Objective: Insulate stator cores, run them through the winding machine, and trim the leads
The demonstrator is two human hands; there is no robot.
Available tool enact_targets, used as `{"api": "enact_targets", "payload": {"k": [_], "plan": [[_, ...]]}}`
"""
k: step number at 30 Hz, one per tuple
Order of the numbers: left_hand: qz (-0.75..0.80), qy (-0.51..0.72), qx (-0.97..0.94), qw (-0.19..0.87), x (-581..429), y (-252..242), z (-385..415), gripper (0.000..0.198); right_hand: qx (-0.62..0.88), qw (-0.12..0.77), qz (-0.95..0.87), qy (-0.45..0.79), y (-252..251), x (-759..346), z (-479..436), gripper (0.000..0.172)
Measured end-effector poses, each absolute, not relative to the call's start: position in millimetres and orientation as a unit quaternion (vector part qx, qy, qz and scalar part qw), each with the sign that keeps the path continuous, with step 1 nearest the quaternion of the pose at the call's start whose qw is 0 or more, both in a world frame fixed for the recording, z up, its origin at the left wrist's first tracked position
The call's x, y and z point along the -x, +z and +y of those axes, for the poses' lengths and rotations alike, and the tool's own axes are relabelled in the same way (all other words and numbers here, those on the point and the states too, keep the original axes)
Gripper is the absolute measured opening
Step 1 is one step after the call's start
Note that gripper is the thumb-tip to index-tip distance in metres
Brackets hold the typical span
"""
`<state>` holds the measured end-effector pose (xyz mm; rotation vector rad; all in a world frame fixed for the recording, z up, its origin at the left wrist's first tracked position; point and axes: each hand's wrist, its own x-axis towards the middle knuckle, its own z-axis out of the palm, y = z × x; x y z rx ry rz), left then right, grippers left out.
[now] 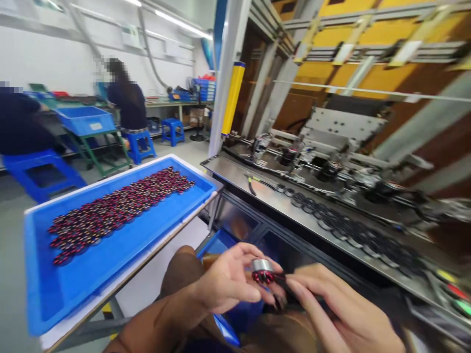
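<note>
My left hand (231, 279), in front of me over my lap, holds a small electric motor part (262, 272) with a silver ring on top and red copper windings below. The part sits upright against the fingers. My right hand (334, 304) is pinched at the dark wires (289, 287) that run out from the part's right side; motion smears them a little. To the left stands a shallow blue tray (147, 235) bearing many red-wound motor parts (121, 203) in packed rows.
A machine (331, 147) with a steel ledge (235, 171) rises at right. Black ring-shaped parts (342, 223) line the ledge, near green-handled pliers (261, 182). Two people sit on blue stools (138, 144) at back left, near a blue bin (86, 120).
</note>
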<state>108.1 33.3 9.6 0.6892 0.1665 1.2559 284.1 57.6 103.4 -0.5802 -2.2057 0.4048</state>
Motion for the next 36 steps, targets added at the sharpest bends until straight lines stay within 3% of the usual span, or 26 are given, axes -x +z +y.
{"api": "enact_targets", "payload": {"k": [5, 10, 12, 17, 21, 25, 30, 36], "plan": [[0.054, 0.625, -0.266, 0.732, -106.3, 15.8, 40.3, 0.047, 0.235, 0.431, -0.843, 0.219, 103.3, -274.5, 56.2, 0.022], [0.077, 0.354, -0.336, 0.869, -117.3, -5.7, 58.1, 0.073, 0.193, 0.415, -0.854, 0.246, 101.5, -279.6, 63.1, 0.023], [0.039, 0.314, -0.360, 0.877, -119.4, -11.0, 58.4, 0.073, 0.187, 0.411, -0.860, 0.235, 102.9, -281.2, 63.7, 0.023], [0.051, 0.481, -0.376, 0.790, -116.3, 1.3, 45.7, 0.036, 0.235, 0.423, -0.854, 0.193, 104.0, -281.6, 61.9, 0.023], [0.091, 0.642, -0.384, 0.657, -116.2, 12.7, 40.0, 0.047, 0.259, 0.433, -0.842, 0.190, 103.0, -282.7, 60.7, 0.024], [0.113, 0.607, -0.406, 0.674, -118.9, 12.1, 41.7, 0.057, 0.221, 0.433, -0.850, 0.204, 102.5, -285.0, 63.0, 0.021], [0.104, 0.578, -0.428, 0.687, -119.5, 9.5, 41.2, 0.033, 0.207, 0.443, -0.849, 0.202, 99.5, -286.8, 67.5, 0.019], [0.177, 0.661, -0.447, 0.576, -115.5, 9.3, 45.6, 0.026, 0.302, 0.490, -0.792, 0.205, 89.4, -280.8, 54.3, 0.017]]}}
